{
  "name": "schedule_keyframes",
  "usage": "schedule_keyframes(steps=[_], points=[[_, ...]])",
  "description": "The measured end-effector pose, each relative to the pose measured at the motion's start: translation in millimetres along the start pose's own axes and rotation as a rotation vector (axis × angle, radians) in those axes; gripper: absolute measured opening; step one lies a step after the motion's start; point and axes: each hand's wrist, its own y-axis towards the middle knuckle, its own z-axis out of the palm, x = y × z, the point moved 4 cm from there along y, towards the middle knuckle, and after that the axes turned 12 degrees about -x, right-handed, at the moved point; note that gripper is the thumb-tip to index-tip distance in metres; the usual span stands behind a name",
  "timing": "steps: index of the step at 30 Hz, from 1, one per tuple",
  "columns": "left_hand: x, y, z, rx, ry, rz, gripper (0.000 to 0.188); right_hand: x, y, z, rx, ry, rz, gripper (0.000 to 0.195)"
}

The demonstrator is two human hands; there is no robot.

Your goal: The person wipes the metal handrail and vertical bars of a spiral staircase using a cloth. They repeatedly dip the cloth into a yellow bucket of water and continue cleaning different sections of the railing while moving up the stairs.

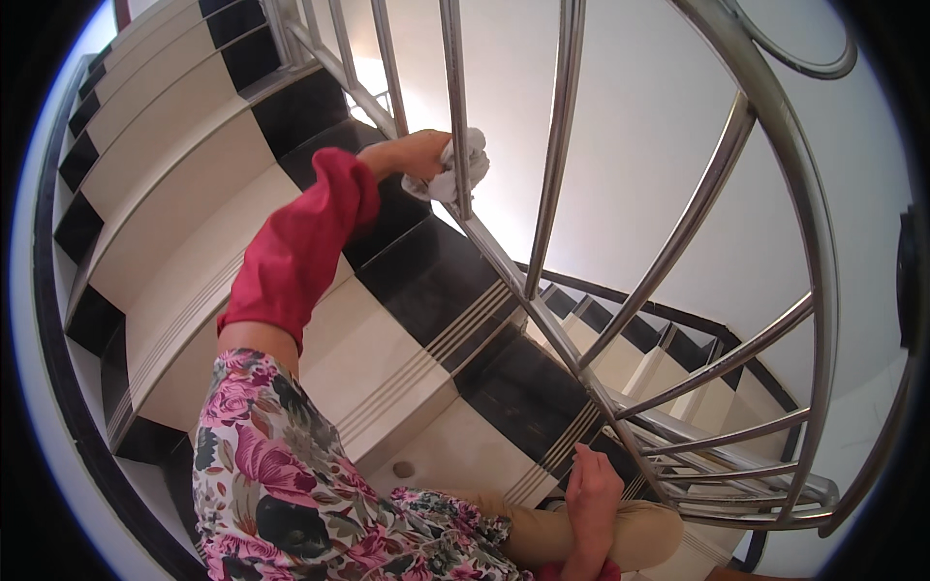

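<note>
My left hand (421, 154), its forearm in a red sleeve, is stretched out to the stair railing. It grips a crumpled light grey cloth (472, 163) pressed around the lower part of an upright metal baluster (456, 87), just above the bottom rail (498, 265). My right hand (596, 483) is low in the view, by my bent knee (647, 534) in tan trousers, close to the railing's lower bars. Its fingers are bent and its palm is hidden, so whether it holds something does not show.
Cream stair treads (378, 363) with black tiled ends (429, 269) run beside the railing and rise at the upper left. The thick curved handrail (817, 218) bends down at the right. Beyond the bars, a lower flight (639, 356) shows beside a white wall (654, 87).
</note>
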Motion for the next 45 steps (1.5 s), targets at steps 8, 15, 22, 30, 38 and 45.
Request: schedule_keyframes(steps=[8, 15, 22, 30, 38, 45], points=[[42.3, 43.8, 46.2, 0.705, -0.441, -0.157, 0.043, -1.4, 2.9, -2.5, -0.003, -0.016, 0.051, 0.019], [21.0, 38.1, 87.8, 0.445, -0.294, -0.158, 0.032, -8.8, -0.5, 0.0, -0.020, 0.014, 0.038, 0.020], [-22.8, -30.8, 35.3, -0.601, 0.139, -0.126, 0.038, -6.1, -1.3, -6.1, -0.008, 0.015, 0.066, 0.020], [-52.9, -52.4, 38.7, -1.087, 0.072, -0.238, 0.048, -5.7, 0.3, -10.9, -0.038, 0.035, 0.065, 0.020], [-70.5, -118.1, 85.5, -1.290, -0.125, -0.345, 0.049, 3.0, 1.9, -9.6, -0.024, 0.050, 0.022, 0.022], [-74.7, -161.7, 130.3, -0.902, -0.881, -0.621, 0.065, 6.1, 3.0, 1.9, 0.048, 0.046, -0.070, 0.021]])
